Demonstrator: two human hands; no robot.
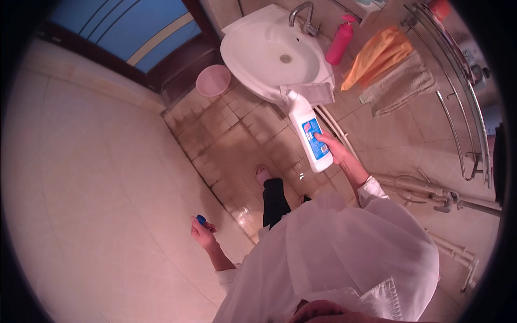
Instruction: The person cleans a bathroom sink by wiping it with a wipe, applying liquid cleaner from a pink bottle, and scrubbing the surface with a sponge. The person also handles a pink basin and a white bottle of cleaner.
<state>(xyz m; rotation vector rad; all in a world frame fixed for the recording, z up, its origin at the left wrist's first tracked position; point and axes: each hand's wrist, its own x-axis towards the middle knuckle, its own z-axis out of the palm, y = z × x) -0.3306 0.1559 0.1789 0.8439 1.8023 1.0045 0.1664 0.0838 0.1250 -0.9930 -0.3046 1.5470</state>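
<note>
My right hand (337, 148) grips the lower half of a white plastic cleaner bottle (305, 120) with an angled neck and a blue printed label. The bottle is nearly upright in the picture, and its uncapped-looking white nozzle overlaps the front of the washbasin. Between the thumb and fingers of my left hand (204, 235), low and to the left by the tiled wall, is a small blue cap (200, 219). Below the bottle lies the wet tiled floor (230, 153), with brown staining.
A white washbasin (262, 48) with a chrome faucet (309, 18) stands ahead, a pink pump bottle (339, 43) on its right rim. Beside it sits a pink basin (213, 80). Orange cloth (379, 52) and a beige towel (400, 87) hang at right, near a metal rack (470, 97) and wall pipes (428, 187).
</note>
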